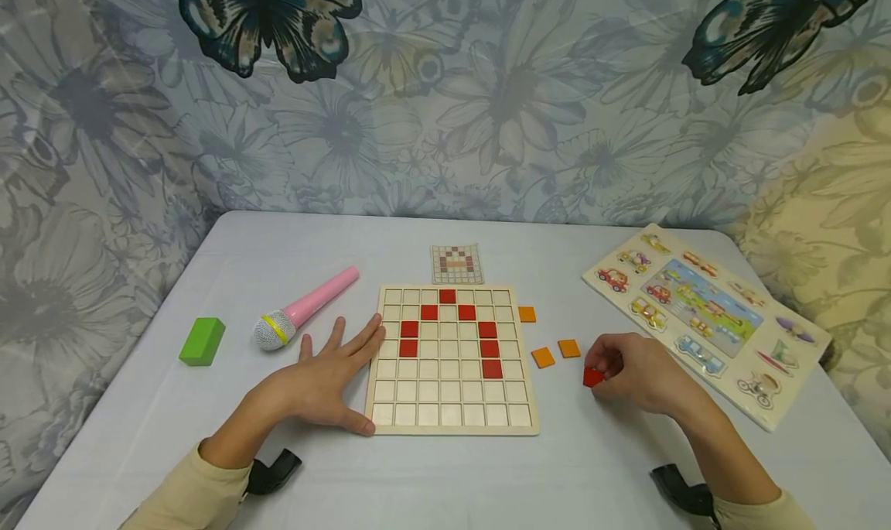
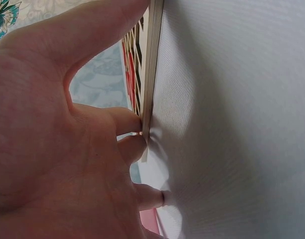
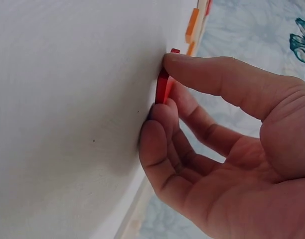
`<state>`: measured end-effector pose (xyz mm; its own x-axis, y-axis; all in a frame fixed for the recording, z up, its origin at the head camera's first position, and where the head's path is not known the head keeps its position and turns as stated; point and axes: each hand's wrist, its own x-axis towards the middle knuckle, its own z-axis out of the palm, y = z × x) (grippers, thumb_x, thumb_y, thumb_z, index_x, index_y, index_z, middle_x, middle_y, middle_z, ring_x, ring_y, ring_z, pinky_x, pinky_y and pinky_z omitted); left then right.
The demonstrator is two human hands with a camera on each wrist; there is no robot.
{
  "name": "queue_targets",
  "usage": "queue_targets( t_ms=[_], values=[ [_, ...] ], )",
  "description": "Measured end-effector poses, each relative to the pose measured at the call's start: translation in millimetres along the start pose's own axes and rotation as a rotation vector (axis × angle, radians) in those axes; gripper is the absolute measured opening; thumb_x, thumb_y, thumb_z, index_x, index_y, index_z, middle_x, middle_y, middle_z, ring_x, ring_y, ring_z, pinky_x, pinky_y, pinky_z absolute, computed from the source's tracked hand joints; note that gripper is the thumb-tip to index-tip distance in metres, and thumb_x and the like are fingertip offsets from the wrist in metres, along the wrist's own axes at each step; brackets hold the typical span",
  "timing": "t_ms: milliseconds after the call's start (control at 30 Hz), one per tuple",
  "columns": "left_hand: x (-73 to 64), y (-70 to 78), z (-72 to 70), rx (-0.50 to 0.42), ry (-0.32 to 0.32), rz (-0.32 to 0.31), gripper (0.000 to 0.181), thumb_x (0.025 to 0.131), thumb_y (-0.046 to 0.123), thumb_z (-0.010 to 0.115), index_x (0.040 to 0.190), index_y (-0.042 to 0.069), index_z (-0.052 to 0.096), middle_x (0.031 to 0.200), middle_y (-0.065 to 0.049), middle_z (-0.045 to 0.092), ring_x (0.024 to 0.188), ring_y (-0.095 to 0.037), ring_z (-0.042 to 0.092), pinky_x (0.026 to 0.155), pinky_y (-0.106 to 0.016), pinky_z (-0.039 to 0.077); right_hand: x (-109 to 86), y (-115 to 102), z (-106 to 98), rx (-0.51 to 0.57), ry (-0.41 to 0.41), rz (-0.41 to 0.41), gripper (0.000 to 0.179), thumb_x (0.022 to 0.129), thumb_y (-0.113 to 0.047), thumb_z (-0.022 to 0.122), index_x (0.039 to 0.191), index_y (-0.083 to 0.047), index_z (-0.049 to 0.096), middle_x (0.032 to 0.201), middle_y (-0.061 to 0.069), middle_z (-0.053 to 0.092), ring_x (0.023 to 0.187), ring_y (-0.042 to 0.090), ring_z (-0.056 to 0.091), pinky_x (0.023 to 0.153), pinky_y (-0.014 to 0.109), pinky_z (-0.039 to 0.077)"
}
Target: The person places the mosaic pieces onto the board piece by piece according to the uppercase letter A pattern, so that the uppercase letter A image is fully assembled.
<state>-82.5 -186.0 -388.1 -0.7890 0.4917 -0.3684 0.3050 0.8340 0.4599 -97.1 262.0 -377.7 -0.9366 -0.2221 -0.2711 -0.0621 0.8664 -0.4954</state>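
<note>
A wooden grid board lies flat on the white table, with several red square tiles set in its cells in an arched row. My left hand has its fingers spread and touches the board's left edge with thumb and fingertips; the left wrist view shows the board's side against them. Right of the board, my right hand pinches a red tile between thumb and fingers, low over the table. Three orange tiles lie between the board and that hand.
A small pattern card lies behind the board. To the left are a pink toy microphone and a green block. A vehicle picture puzzle sits at the right, partly behind my right hand.
</note>
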Motion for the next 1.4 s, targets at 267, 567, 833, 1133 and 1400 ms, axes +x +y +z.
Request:
queue_targets(
  t_ms=[267, 567, 833, 1133, 1400],
  values=[
    [-0.4, -0.1, 0.1, 0.004, 0.0, -0.007, 0.133, 0.072, 0.059, 0.089, 0.169, 0.016, 0.011, 0.177, 0.002, -0.007, 0.157, -0.054, -0.009, 0.106, -0.09, -0.003, 0.6, -1.2, -2.3, 0.004, -0.009, 0.001, 0.027, 0.075, -0.004, 0.089, 0.097, -0.009, 0.074, 0.089, 0.003, 0.064, 0.081, 0.019, 0.058, 0.068, 0.03, 0.05],
    [-0.5, 0.8, -1.0, 0.007, -0.004, -0.009, 0.133, 0.072, 0.059, 0.09, 0.169, 0.016, 0.01, 0.177, 0.002, -0.007, 0.157, -0.054, -0.009, 0.106, -0.09, -0.003, 0.2, -1.3, -2.4, 0.01, 0.0, -0.003, 0.027, 0.074, -0.003, 0.088, 0.097, -0.009, 0.077, 0.088, 0.002, 0.068, 0.079, 0.018, 0.06, 0.067, 0.028, 0.051],
    [-0.2, 0.6, -1.0, 0.007, -0.002, -0.014, 0.133, 0.072, 0.059, 0.09, 0.169, 0.018, 0.01, 0.177, 0.004, -0.007, 0.158, -0.053, -0.009, 0.107, -0.089, -0.003, 1.6, -1.4, -2.6, 0.039, 0.006, -0.027, 0.027, 0.074, -0.005, 0.088, 0.098, -0.01, 0.078, 0.088, 0.0, 0.07, 0.08, 0.018, 0.061, 0.066, 0.026, 0.051],
    [-1.0, 0.5, 1.5, -0.006, -0.001, -0.008, 0.134, 0.07, 0.06, 0.09, 0.169, 0.015, 0.011, 0.177, 0.002, -0.007, 0.157, -0.055, -0.009, 0.106, -0.09, -0.003, 1.9, -5.3, -0.9, 0.06, 0.033, -0.087, 0.028, 0.073, -0.006, 0.09, 0.099, -0.008, 0.08, 0.091, 0.0, 0.073, 0.081, 0.016, 0.062, 0.067, 0.023, 0.051],
    [0.0, 0.7, 1.2, 0.014, 0.009, -0.006, 0.134, 0.07, 0.061, 0.09, 0.169, 0.015, 0.011, 0.177, 0.002, -0.006, 0.157, -0.055, -0.007, 0.106, -0.09, -0.002, 3.8, -12.3, 1.2, 0.075, 0.059, -0.096, 0.029, 0.072, -0.006, 0.09, 0.099, -0.008, 0.08, 0.093, 0.0, 0.075, 0.081, 0.015, 0.062, 0.068, 0.023, 0.051]
  ],
)
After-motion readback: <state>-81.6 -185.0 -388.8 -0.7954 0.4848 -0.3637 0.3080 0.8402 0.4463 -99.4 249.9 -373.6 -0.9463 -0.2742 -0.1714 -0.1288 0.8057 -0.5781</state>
